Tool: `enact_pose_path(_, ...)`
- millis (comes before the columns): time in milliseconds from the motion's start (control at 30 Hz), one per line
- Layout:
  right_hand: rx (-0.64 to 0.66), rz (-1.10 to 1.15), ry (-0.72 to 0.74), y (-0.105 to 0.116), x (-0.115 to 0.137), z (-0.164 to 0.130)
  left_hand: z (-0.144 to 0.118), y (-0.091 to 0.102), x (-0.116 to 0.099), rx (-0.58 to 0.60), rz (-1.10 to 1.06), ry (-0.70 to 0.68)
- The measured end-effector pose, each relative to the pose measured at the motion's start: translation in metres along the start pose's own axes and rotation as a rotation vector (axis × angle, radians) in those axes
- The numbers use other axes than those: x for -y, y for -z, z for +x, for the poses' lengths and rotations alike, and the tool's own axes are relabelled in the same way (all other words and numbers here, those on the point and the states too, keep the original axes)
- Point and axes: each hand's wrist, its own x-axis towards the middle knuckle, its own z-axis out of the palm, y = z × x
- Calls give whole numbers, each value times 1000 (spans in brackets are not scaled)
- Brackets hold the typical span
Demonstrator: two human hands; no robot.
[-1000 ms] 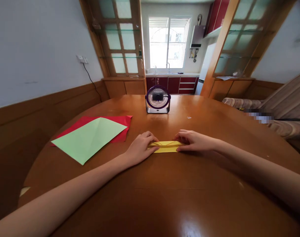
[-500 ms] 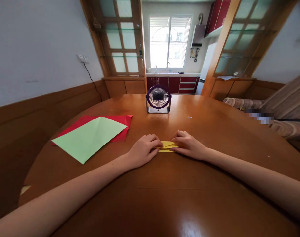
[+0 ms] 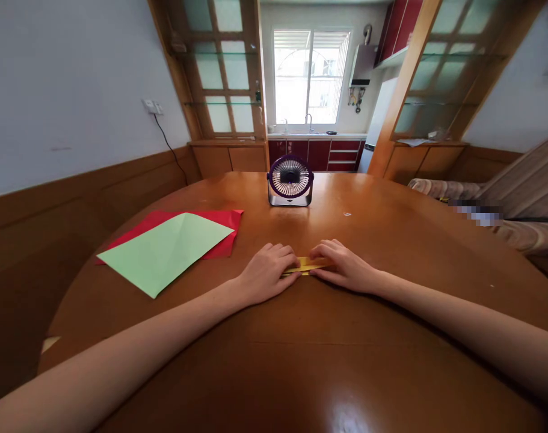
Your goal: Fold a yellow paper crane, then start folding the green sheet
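A folded yellow paper (image 3: 306,265) lies as a narrow strip on the round wooden table (image 3: 301,349), near its middle. My left hand (image 3: 267,273) presses on the strip's left end with fingers curled over it. My right hand (image 3: 343,264) presses on its right end. Both hands cover most of the paper, and only a short piece shows between the fingertips.
A light green sheet (image 3: 165,251) lies on top of a red sheet (image 3: 224,225) at the table's left. A small purple desk fan (image 3: 290,181) stands at the far middle. A striped sofa (image 3: 517,204) is at the right, a wood-panelled wall at the left.
My hands have moved closer together over the yellow paper, which has been folded from a wider band into a thinner strip, with less of it showing.
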Motion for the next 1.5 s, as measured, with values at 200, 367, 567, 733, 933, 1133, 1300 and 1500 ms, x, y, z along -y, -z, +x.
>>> enact_pose_path(200,20,44,43,1,1,3,0,-3,2,-79,-99,6)
enact_pose_path(367,-86,121,-78,-4,-2,-1,-2,-6,5,-111,-225,79)
enact_pose_path(567,-92,241,-177,-7,-6,-5,-2,-2,10,-11,-342,164)
enact_pose_path(733,-40,136,-116,-3,0,-1,-3,-1,9,-3,-353,129)
enact_pose_path(933,15,40,-94,-3,6,2,-3,-2,9,0,-357,123)
enact_pose_path(1133,3,84,-114,-2,7,1,-4,-2,9,-9,-382,126)
enact_pose_path(1300,13,16,-77,-3,9,2,-3,-2,8,-17,-410,107)
enact_pose_path(1500,-22,44,-41,-5,11,3,-2,-1,6,-32,-442,116)
